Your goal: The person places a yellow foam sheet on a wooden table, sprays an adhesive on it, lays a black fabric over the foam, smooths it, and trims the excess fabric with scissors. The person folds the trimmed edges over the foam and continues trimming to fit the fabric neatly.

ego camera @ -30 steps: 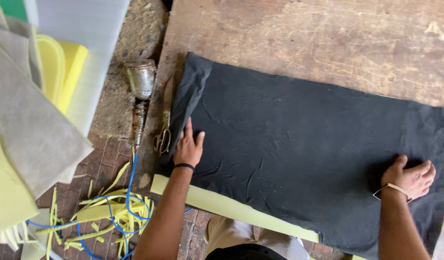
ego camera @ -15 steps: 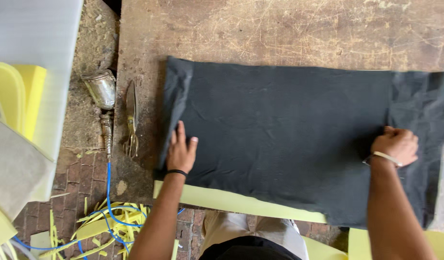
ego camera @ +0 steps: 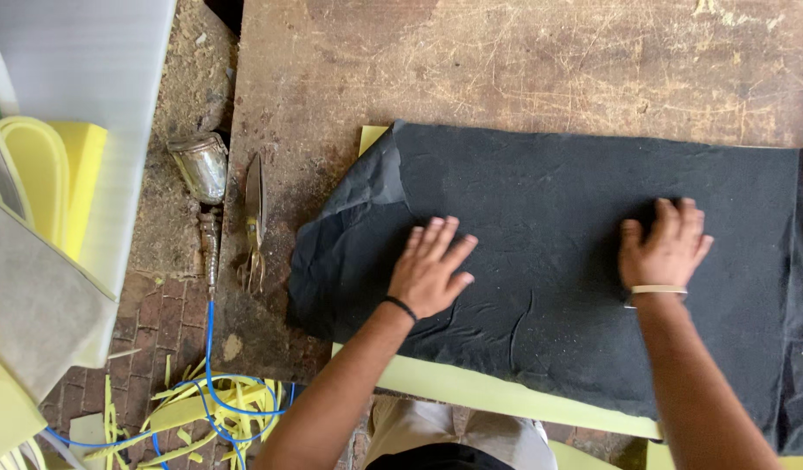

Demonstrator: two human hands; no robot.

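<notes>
One black fabric sheet [ego camera: 584,261] lies flat over one yellow foam panel [ego camera: 497,396] on the wooden surface [ego camera: 523,61]. Both hands, left hand [ego camera: 429,270] and right hand [ego camera: 664,248], press it with fingers spread, gripping nothing. One pair of scissors [ego camera: 254,222] lies well apart at the surface's left edge.

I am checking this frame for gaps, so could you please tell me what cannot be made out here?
- Yellow sheet, head view: mostly covered by the black fabric.
- Black fabric: its right end is cut off by the frame edge.
- Blue hose: leaves the bottom edge.
- Left hand and right hand: palms hidden, pressed flat on fabric.
</notes>
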